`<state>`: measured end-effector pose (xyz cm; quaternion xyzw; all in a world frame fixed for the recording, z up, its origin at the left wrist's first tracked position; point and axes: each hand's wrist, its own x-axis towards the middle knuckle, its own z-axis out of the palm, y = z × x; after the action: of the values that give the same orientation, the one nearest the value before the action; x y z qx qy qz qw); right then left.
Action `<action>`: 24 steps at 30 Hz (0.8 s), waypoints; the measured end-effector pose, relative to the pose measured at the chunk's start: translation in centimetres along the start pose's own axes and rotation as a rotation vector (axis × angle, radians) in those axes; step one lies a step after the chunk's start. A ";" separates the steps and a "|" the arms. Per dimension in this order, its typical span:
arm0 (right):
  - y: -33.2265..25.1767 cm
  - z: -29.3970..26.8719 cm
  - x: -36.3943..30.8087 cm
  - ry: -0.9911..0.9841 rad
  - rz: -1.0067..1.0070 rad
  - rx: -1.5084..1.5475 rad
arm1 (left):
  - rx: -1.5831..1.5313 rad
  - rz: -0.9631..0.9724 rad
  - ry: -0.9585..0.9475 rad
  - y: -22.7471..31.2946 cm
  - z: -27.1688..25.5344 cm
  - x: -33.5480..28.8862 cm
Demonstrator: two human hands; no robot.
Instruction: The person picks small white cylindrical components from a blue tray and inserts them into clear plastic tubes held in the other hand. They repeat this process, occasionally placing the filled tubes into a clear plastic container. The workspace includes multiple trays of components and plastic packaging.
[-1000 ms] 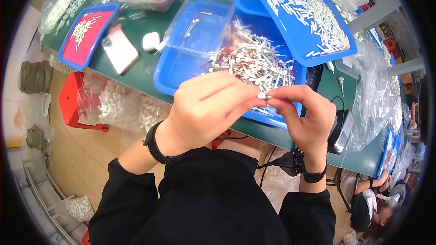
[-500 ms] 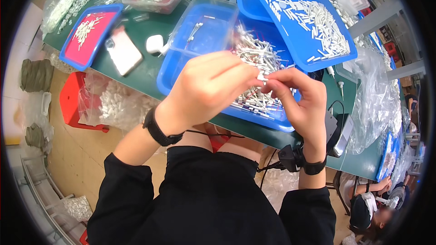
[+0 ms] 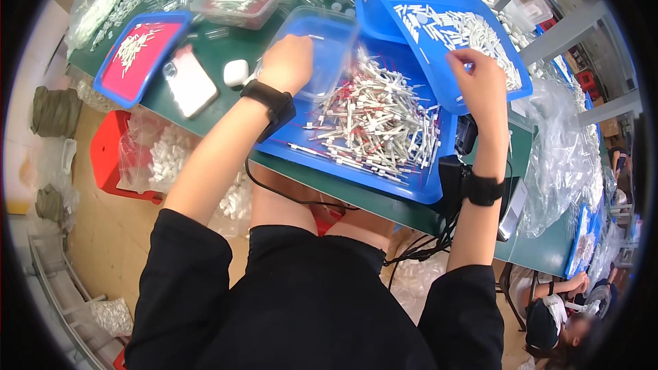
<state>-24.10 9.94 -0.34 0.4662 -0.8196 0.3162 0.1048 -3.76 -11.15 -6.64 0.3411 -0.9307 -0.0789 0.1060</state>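
My left hand (image 3: 288, 63) is over the clear plastic box (image 3: 327, 85) in the middle of the table. Its back faces up and hides the fingertips. My right hand (image 3: 482, 81) hangs over the near part of a tilted blue tray (image 3: 404, 1) of short white tubes (image 3: 473, 31). Its fingers are curled toward the thumb; anything between the tips is too small to make out. Between the hands, a large blue tray (image 3: 428, 188) holds a heap of thin white sticks (image 3: 384, 120), some with red ends.
On the left lie a pink-lined blue tray (image 3: 110, 82) with white sticks, a phone (image 3: 192, 85) and a white case (image 3: 236, 72). A lidded clear box (image 3: 240, 1) stands behind. Cables (image 3: 418, 253) hang at the front edge; plastic bags (image 3: 558, 151) cover the right side.
My hands were together over the large tray, fingertips meeting at a small white piece. They have parted: the left went back-left to the clear box, the right back-right to the tube tray.
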 end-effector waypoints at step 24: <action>-8.9 -2.5 -8.4 -0.206 0.111 1.011 | -1.830 0.139 -0.115 6.7 -7.3 -9.8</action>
<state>-12.45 14.11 1.41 0.4429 -0.5943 0.6301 -0.2315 1.23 -0.23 0.47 0.0632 -0.5275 -0.7950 0.2928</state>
